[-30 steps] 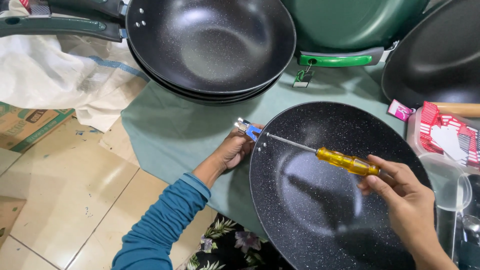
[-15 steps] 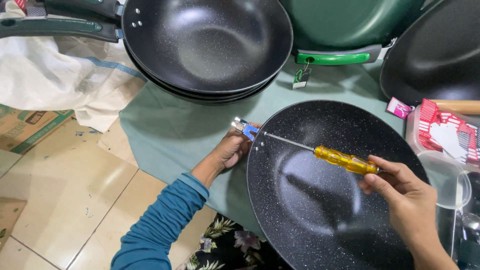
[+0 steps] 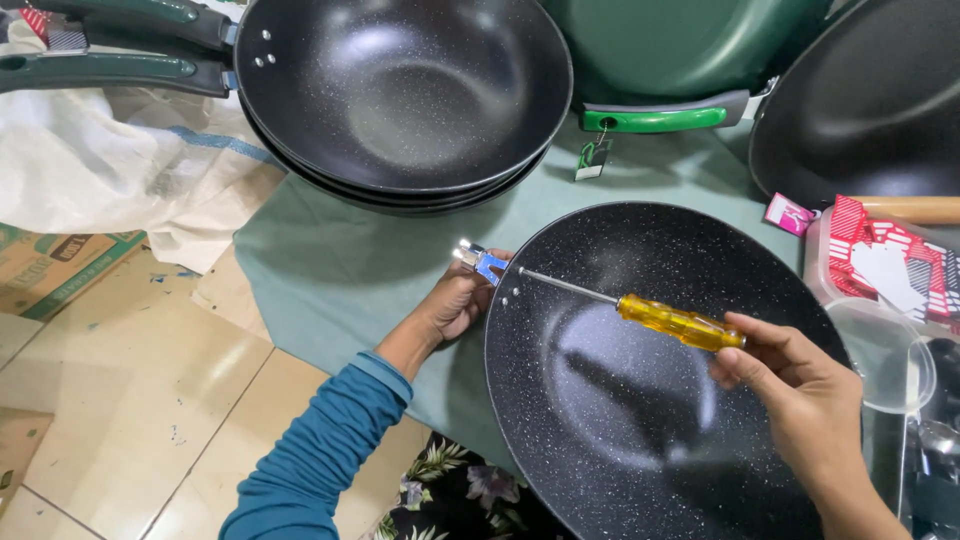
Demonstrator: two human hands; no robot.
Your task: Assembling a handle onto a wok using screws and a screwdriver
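Ahead of you, stacked black woks with dark green handles are sitting on a green cloth. A white sack is lying at your left beside a cardboard box. A red-and-white package is resting at your right, near a clear lid.

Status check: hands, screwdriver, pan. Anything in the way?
Left hand pinching metal bracket at pan rim. Right hand gripping screwdriver, tip at rim screws. Nothing blocking; stacked pans sit behind.
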